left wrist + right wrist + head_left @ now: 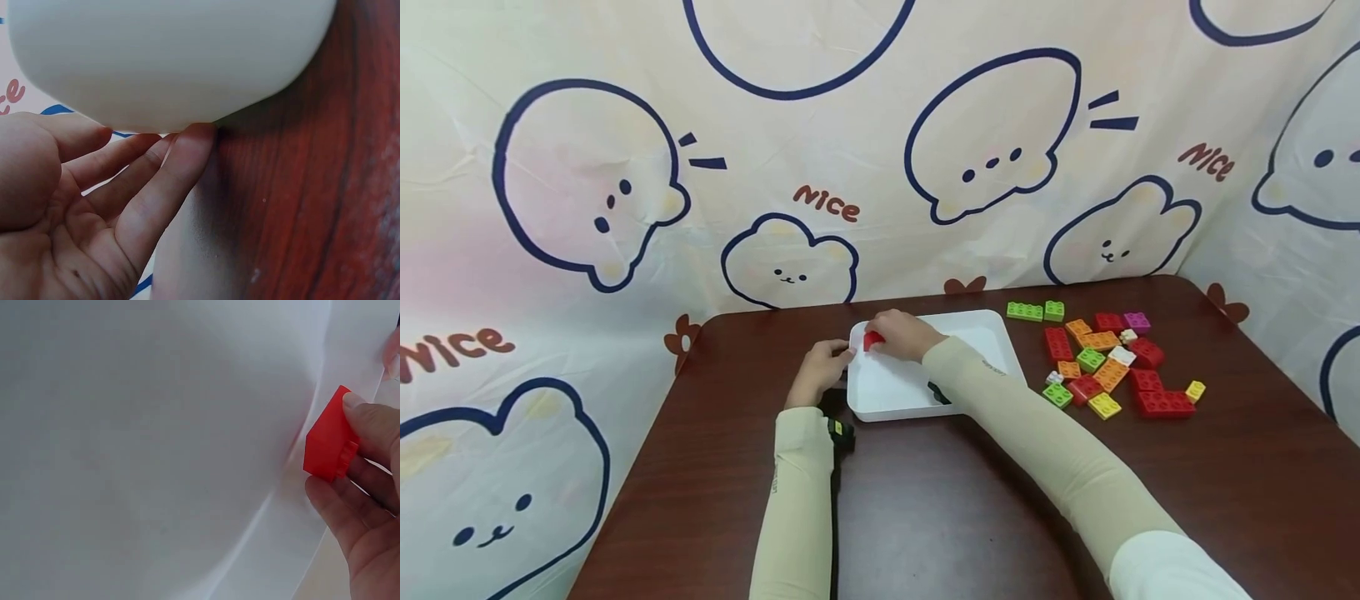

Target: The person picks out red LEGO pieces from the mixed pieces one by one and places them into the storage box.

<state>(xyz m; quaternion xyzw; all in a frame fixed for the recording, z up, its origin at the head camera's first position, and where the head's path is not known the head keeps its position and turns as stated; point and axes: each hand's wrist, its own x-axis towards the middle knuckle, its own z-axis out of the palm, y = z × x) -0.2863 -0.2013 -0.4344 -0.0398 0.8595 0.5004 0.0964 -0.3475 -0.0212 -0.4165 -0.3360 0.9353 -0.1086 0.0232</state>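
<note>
A red toy building brick [328, 440] is pinched between the thumb and fingers of my right hand [904, 335], over the left end of a white tray [895, 392]. In the right wrist view the brick is tilted beside the tray's side wall, its studs facing the palm. My left hand [119, 194] is at the tray's left edge, fingertips touching its outer wall and the fingers fairly straight. A fingertip of that hand also shows at the right edge of the right wrist view. The right forearm hides part of the tray.
Right of the tray lies a loose group of red, orange [1111, 376], green [1091, 360], yellow [1104, 406], white and purple [1137, 322] bricks. Two light green bricks [1025, 311] sit behind them near the table's back edge. A patterned cloth [880, 150] hangs behind the dark wooden table [700, 500].
</note>
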